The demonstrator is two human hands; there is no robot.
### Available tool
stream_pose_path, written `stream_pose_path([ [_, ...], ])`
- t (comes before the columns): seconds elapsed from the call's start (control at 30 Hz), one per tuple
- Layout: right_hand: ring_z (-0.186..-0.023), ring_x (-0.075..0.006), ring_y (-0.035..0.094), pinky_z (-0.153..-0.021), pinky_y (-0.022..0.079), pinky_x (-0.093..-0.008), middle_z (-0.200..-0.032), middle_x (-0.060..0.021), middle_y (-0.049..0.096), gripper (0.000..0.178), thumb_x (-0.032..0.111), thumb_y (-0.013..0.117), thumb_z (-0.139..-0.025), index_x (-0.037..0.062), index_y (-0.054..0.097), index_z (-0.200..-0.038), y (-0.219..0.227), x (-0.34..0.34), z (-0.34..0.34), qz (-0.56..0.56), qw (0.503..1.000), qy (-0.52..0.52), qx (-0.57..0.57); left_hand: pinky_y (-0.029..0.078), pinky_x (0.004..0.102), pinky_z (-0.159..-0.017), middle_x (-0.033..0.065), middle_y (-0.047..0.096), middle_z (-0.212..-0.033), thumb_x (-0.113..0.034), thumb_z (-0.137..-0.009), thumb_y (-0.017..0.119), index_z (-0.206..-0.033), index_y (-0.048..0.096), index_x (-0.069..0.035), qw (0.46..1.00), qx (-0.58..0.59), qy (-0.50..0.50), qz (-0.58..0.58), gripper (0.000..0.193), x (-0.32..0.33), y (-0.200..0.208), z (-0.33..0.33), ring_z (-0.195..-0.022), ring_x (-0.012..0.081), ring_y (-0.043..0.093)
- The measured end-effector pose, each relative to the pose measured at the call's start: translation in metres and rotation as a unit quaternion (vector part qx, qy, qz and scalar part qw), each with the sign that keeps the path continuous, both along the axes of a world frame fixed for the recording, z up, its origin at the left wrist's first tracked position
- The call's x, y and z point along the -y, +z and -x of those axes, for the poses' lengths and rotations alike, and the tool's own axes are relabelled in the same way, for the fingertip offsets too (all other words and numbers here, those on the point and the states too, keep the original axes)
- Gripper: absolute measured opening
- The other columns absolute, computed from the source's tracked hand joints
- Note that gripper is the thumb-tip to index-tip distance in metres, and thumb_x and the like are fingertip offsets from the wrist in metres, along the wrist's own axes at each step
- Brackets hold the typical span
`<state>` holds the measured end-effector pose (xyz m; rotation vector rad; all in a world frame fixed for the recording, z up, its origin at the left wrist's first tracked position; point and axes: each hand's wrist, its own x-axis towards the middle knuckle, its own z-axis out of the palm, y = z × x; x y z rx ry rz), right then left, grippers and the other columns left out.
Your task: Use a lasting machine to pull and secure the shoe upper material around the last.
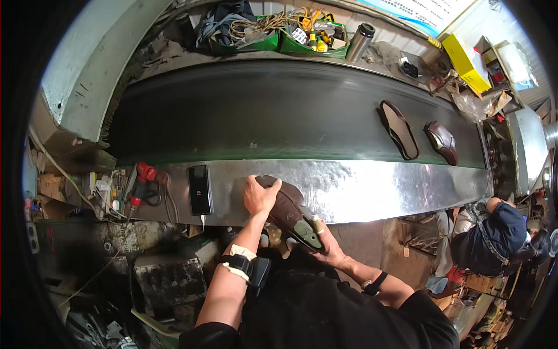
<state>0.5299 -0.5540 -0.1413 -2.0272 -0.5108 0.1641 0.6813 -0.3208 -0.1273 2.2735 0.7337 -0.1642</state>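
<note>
A dark brown leather shoe (286, 214) with a pale green patch near its lower end is held between my two hands, over the front edge of the metal table. My left hand (261, 196) grips its upper left end, thumb across the top. Around the lower right end closes my right hand (332, 249), with a white covering on a fingertip. On the dark belt at the far right lies a brown-rimmed shoe sole (400, 129), its beige inner side up. Beside it rests another brown shoe (442, 142), with a pale patch.
A phone (200, 191) on a cable lies left of my hands. Farther left is a red-and-black power tool (142, 183). The belt (250, 110) runs behind the metal table (360, 192). Green bins (253, 43) and a steel flask (361, 42) stand beyond. Another person (494, 238) bends at right.
</note>
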Motion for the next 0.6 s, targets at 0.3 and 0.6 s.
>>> stream_pose_path([
  [0.3,-0.150,-0.0426,0.026,-0.123,0.021,-0.0491,-0.158,-0.0276,0.029,0.093,0.023,0.083,-0.083,-0.0015,0.029,-0.154,0.005,-0.001,-0.013,-0.007,0.999,0.053,-0.010,0.053,0.0481,-0.087,0.0192,0.073,-0.096,-0.039,-0.073,0.080,-0.101,0.067,-0.004,0.995,0.037,0.060,0.065,0.046,-0.022,-0.009,0.001,-0.095,0.0395,0.069],
  [0.6,-0.152,-0.0293,0.022,-0.123,0.015,-0.0380,-0.162,-0.0228,0.027,0.091,0.042,0.063,-0.099,-0.0001,0.011,-0.161,0.094,-0.075,-0.096,-0.150,0.833,-0.070,-0.528,0.051,0.0324,-0.067,0.0037,0.067,-0.077,-0.023,-0.075,0.086,-0.088,0.064,-0.001,0.951,0.226,0.129,0.168,0.033,-0.074,0.068,0.065,-0.072,0.0116,0.061],
])
